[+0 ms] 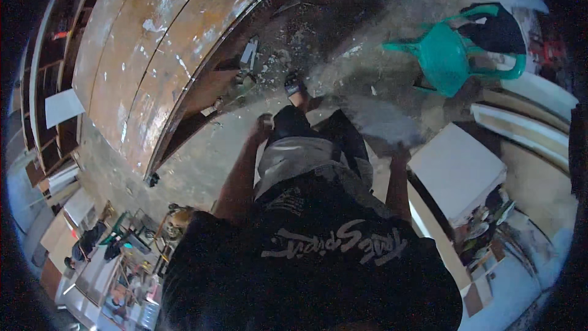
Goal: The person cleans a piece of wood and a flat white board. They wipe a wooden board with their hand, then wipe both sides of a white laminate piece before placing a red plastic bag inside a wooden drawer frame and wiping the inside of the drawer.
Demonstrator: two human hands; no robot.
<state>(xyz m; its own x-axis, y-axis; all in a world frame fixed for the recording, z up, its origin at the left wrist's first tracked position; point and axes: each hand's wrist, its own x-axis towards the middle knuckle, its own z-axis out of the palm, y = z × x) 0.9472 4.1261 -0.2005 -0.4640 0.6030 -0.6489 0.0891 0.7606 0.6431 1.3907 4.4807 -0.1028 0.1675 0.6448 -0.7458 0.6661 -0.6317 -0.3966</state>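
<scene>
My left hand (264,124) hangs beside my left thigh with its fingers curled. What it holds, if anything, is hidden. On the other side, my right hand (399,148) is low and dark beside my right leg. A pale grey shape (386,124), smeared by motion, spreads forward from it. The hand seems closed on it, but its kind is unclear. To the left, nearest my left hand, stands a large brown wooden table (165,43) with a worn, paint-spotted top. My dark shoe (295,83) steps forward on the concrete floor (202,153).
A green plastic chair (442,58) stands ahead right with dark cloth on it. A white-topped box or cabinet (456,168) is close on my right, near pale boards (520,125). Debris (249,52) lies along the table. Clutter (131,245) fills the lower left.
</scene>
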